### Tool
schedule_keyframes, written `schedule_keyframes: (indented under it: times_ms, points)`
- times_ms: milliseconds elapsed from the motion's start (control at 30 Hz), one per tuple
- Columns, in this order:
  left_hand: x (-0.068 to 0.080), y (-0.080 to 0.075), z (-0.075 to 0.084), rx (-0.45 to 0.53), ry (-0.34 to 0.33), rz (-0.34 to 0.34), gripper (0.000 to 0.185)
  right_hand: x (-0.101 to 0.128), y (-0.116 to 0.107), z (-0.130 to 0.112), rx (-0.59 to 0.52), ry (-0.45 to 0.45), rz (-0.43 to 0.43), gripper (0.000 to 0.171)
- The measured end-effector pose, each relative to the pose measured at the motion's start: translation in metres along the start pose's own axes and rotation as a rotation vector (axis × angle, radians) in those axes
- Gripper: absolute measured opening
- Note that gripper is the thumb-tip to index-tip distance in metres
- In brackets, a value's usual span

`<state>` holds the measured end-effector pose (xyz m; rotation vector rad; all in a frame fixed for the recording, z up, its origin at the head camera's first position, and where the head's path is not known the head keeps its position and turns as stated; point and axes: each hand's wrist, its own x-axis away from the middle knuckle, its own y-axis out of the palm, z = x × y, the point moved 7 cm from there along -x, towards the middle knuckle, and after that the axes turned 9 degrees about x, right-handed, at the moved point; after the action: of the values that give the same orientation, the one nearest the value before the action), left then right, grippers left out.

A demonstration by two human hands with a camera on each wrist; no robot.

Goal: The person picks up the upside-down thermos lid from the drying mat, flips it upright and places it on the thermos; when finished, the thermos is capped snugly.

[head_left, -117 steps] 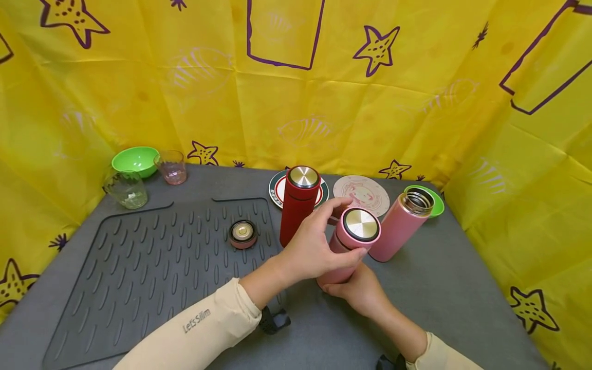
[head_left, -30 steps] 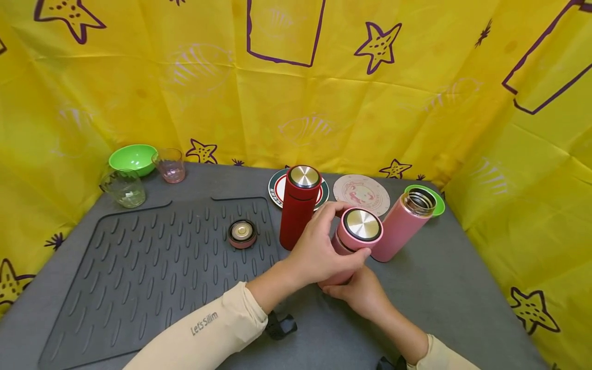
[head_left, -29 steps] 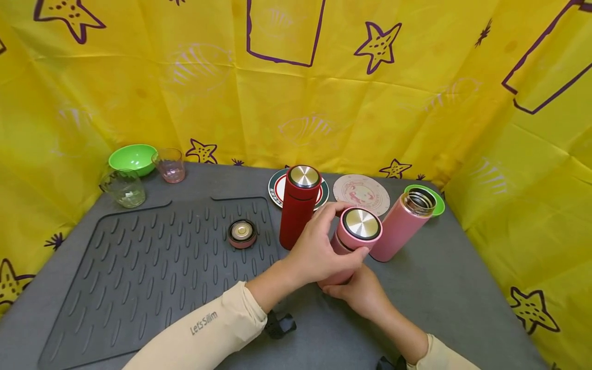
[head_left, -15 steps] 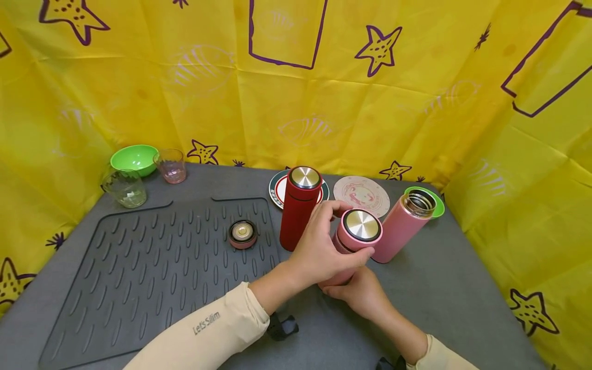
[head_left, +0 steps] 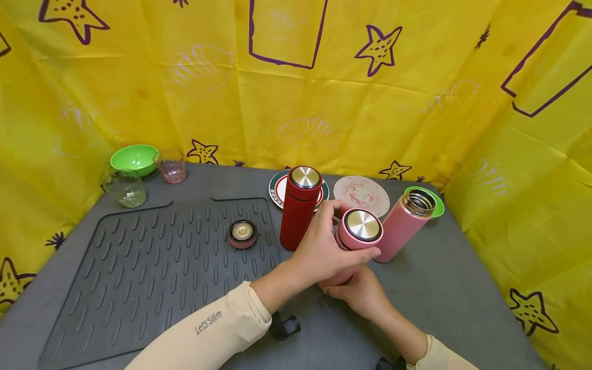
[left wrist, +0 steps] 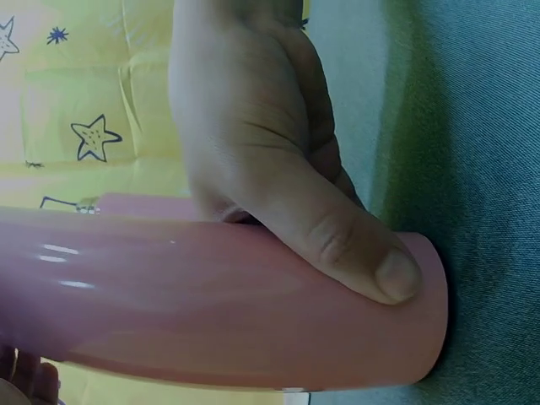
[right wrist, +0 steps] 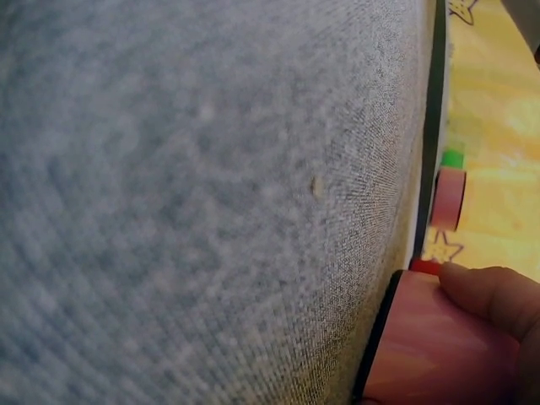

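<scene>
A pink thermos flask (head_left: 336, 278) stands slightly tilted on the grey table, capped by a pink lid (head_left: 363, 225) with a shiny metal disc. My left hand (head_left: 319, 252) grips it around the lid, thumb on the near side and fingers behind. Low on the body, my right hand (head_left: 365, 293) holds the flask; in the left wrist view its thumb (left wrist: 337, 240) lies along the pink wall (left wrist: 211, 304) near the base. The right wrist view shows only the thumb on the flask's bottom end (right wrist: 439, 337).
Beside it stand a lidless pink flask (head_left: 400, 228) and a red flask (head_left: 298, 221). A loose lid (head_left: 242, 234) lies upside down on the ridged mat (head_left: 139, 277). Behind are plates (head_left: 362, 196), a green bowl (head_left: 134, 160) and glasses (head_left: 170, 167).
My left thumb has slid a little rightward across the front of the lid, and the left wrist has shifted slightly right. The right hand and flask stay almost still.
</scene>
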<state>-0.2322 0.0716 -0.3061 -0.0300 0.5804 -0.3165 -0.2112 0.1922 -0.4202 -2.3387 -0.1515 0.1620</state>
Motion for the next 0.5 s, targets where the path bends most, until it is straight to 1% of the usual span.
schedule_keyframes:
  times_ms: [33, 133, 200, 267, 300, 400, 467, 500]
  points:
    - [-0.0001, -0.0005, -0.0001, -0.003, 0.002, -0.002, 0.074, 0.0003, -0.0001, 0.0003, 0.004, 0.009, 0.002, 0.034]
    - [-0.0002, -0.0016, -0.0003, -0.016, 0.027, -0.037, 0.066, 0.0002, -0.0002, 0.0011, 0.009, 0.033, 0.015, 0.043]
    - [-0.0002, -0.0010, -0.0003, -0.009, 0.039, -0.072, 0.068, 0.0001, -0.0005, 0.0011, 0.018, 0.033, 0.025, 0.048]
    - [-0.0004, 0.0005, -0.0004, 0.006, 0.030, -0.092, 0.074, -0.0006, -0.0005, 0.0003, 0.007, 0.012, 0.025, 0.048]
    - [-0.0003, 0.0011, -0.0006, 0.017, 0.015, -0.090, 0.077, -0.0008, -0.0004, -0.0004, -0.005, -0.004, 0.022, 0.047]
    - [-0.0007, 0.0023, -0.0011, 0.029, -0.036, -0.050, 0.085, -0.0003, -0.0001, -0.0024, -0.031, -0.041, 0.006, 0.037]
    - [-0.0005, 0.0024, -0.0013, 0.025, -0.058, -0.021, 0.082, 0.0003, 0.0003, -0.0022, -0.045, -0.040, -0.005, 0.033]
    - [-0.0006, 0.0021, -0.0012, 0.011, -0.054, -0.011, 0.079, 0.0008, 0.0005, -0.0013, -0.040, -0.025, -0.008, 0.033]
